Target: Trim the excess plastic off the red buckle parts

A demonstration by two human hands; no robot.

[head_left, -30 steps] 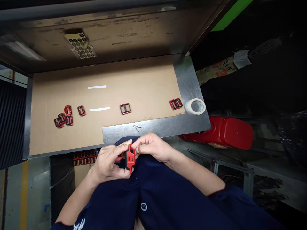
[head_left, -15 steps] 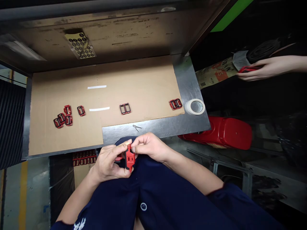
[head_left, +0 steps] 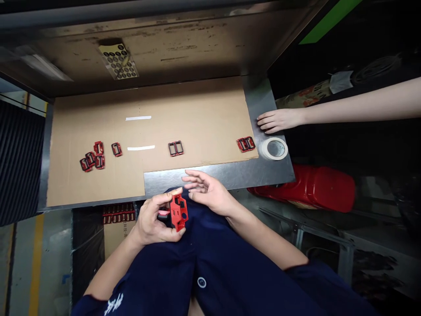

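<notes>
My left hand (head_left: 155, 218) is closed round a red and black plastic part (head_left: 178, 213), held in front of my dark blue shirt just below the bench edge. My right hand (head_left: 206, 191) hovers beside it with fingers spread and holds nothing. On the cardboard sheet (head_left: 204, 109) lie more red parts: a cluster (head_left: 92, 159) at the left, a single one (head_left: 116, 149), a pair (head_left: 176, 148) in the middle and a pair (head_left: 246, 144) at the right.
Another person's hand (head_left: 275, 120) rests flat on the metal bench (head_left: 263, 105) at the right, near a roll of white tape (head_left: 274, 149). A small metal clip (head_left: 189, 174) lies on the bench edge. A red container (head_left: 312, 188) sits below right. A box of red parts (head_left: 118, 212) is under the bench.
My right hand has let go of the red part and opened above it. The other person's hand has come from the far right onto the bench by the tape.
</notes>
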